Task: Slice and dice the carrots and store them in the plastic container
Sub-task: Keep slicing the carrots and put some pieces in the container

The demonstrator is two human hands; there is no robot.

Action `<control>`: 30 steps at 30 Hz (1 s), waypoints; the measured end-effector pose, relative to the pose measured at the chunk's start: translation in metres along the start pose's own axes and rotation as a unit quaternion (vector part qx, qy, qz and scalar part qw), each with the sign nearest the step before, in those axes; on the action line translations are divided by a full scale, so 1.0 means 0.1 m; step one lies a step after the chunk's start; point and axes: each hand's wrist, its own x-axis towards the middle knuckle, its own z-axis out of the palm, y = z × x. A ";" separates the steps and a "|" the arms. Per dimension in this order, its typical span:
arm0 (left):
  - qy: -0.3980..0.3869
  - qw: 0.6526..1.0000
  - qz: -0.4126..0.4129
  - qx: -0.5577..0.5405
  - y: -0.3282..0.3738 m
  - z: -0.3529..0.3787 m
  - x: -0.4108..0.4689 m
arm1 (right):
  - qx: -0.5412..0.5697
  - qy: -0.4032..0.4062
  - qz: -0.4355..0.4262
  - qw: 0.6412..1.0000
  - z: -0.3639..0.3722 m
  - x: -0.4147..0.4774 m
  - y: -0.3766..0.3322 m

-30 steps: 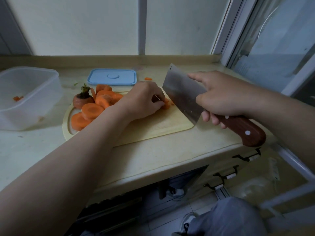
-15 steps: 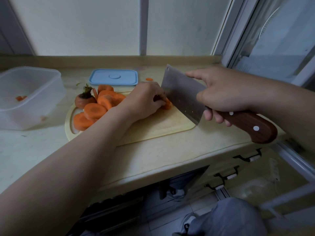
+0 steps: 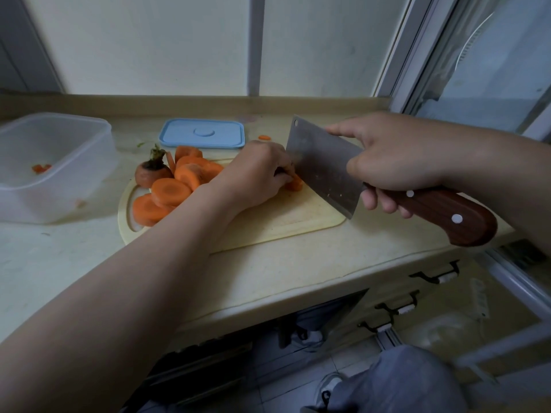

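Carrot bits (image 3: 41,168), a few small orange ones, lie on the bottom of the clear container (image 3: 89,150), which stands open at the far left of the counter (image 3: 268,272). Just right of it lies the pale board (image 3: 283,225). On the board's left end sits the carrot top (image 3: 150,175) with its dark stub of stalk. Beside and in front of it is a heap of thick round slices (image 3: 171,190), overlapping one another. Behind the board, near the back wall, the blue lid (image 3: 202,134) lies flat, and one stray scrap (image 3: 264,138) of carrot lies on the counter just right of it.

The left hand (image 3: 256,177) reaches in across the board, knuckles up, its fingers curled down and clamped on a small piece (image 3: 294,183) at mid-board. How much of the piece lies under the hand cannot be told.

The cleaver (image 3: 322,171) stands on edge just right of those fingers, with the flat of its blade close against the knuckles and its edge down at the piece. Its heel corner overhangs the board's right rim.

The right hand (image 3: 399,162) grips the brown wooden handle (image 3: 453,217), fingers wrapped under it and forefinger stretched along the top of the blade.

Below the counter edge are drawer pulls (image 3: 435,275). At the bottom right is a knee (image 3: 396,383) in grey cloth.
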 end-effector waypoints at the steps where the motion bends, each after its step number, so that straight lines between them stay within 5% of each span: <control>1: 0.002 1.000 0.001 0.000 -0.01 0.00 0.00 | -0.005 0.000 0.000 1.000 0.00 0.00 0.00; 15: 0.005 1.000 -0.012 0.003 -0.03 0.01 0.04 | -0.095 -0.028 0.002 0.995 0.13 0.08 -0.10; 30: 0.007 1.000 -0.025 0.010 -0.09 0.01 0.04 | -0.061 -0.011 0.004 0.998 0.35 0.24 -0.01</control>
